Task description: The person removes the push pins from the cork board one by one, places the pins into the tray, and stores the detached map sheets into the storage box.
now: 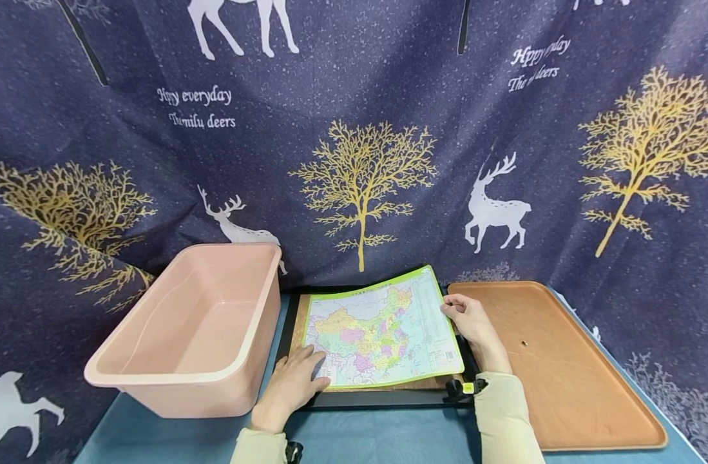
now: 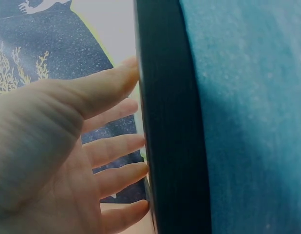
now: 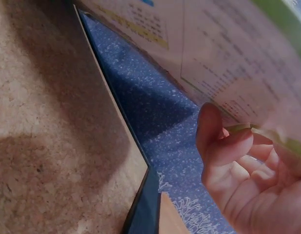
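A map sheet point(image 1: 382, 335) with a bright green border lies over a cork board point(image 3: 53, 122) with a black frame point(image 1: 382, 399). My left hand point(image 1: 292, 383) rests at the map's lower left corner, fingers spread and fairly straight. In the left wrist view, that hand's fingertips point(image 2: 136, 168) meet the board's dark edge. With thumb and fingers, my right hand point(image 1: 472, 319) pinches the map's right edge. That side is raised off the board, and the right wrist view shows the map's underside point(image 3: 214, 53), printed with text, above bare cork.
To the left stands a deep pink basin point(image 1: 203, 399), close beside the board. A brown tray point(image 1: 568, 393) lies on the right, with a tiny dark object point(image 1: 524, 343) on it. Blue cloth point(image 1: 354, 432) covers the table. Behind hangs a dark curtain point(image 1: 388, 84) with deer and trees.
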{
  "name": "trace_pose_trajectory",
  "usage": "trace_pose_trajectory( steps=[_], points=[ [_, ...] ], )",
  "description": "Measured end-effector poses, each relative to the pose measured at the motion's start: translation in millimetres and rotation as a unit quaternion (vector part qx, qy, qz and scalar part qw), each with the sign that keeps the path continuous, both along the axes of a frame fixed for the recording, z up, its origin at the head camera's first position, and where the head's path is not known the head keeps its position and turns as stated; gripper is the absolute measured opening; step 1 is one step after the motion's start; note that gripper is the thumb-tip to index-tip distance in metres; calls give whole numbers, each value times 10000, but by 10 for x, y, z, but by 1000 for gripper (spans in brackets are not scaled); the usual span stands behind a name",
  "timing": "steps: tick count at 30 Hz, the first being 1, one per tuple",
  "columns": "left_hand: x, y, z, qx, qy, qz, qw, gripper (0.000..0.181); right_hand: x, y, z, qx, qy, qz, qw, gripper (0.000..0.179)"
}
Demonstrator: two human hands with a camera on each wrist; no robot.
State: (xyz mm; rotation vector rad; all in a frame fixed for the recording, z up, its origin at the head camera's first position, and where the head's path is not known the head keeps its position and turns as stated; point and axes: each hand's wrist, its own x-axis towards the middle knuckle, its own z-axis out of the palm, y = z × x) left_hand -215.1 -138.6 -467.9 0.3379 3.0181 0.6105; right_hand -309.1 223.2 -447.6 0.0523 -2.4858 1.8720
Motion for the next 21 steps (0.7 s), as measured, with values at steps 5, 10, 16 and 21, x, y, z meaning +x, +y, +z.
trace_pose_trajectory(
  steps=[5,10,16,21],
  points=[
    [16,5,30,69,57,-3,10000,50,26,-6,58,23,-78,12,10000,31],
    [51,16,84,110,341,-134,9993,47,46,-3,93,17,-145,13,9999,31],
    [101,33,187,92,757,-301,9966,41,56,2,132,-76,-33,26,10000,31],
    [176,91,299,35,990,-431,9942,41,69,-2,144,-82,24,20,10000,31]
  ],
)
